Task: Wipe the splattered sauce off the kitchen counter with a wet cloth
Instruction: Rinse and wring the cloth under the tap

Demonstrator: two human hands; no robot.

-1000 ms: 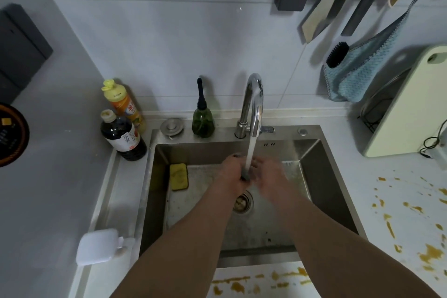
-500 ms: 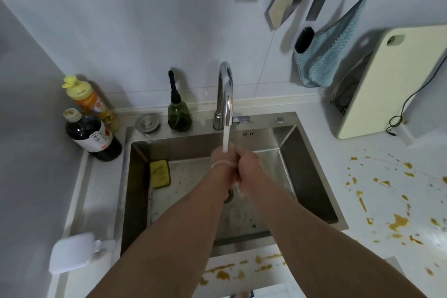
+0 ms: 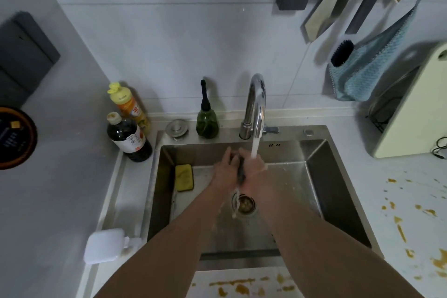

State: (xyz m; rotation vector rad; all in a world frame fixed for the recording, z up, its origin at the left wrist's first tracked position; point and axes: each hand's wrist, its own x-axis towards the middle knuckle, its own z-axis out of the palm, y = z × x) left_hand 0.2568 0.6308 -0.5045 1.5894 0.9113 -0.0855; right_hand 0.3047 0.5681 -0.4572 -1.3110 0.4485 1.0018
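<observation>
1. The dark sauce bottle (image 3: pixel 129 136) left of the sink carries a white label with dark characters and a small red mark; the print is too blurred to read.
2. The orange bottle (image 3: pixel 128 106) with the yellow cap behind it shows one large character on its label and faint lettering on the cap, neither legible.
3. The round dark object (image 3: pixel 14 136) at the left edge bears rows of small pale characters and a yellow square, all unreadable.
</observation>
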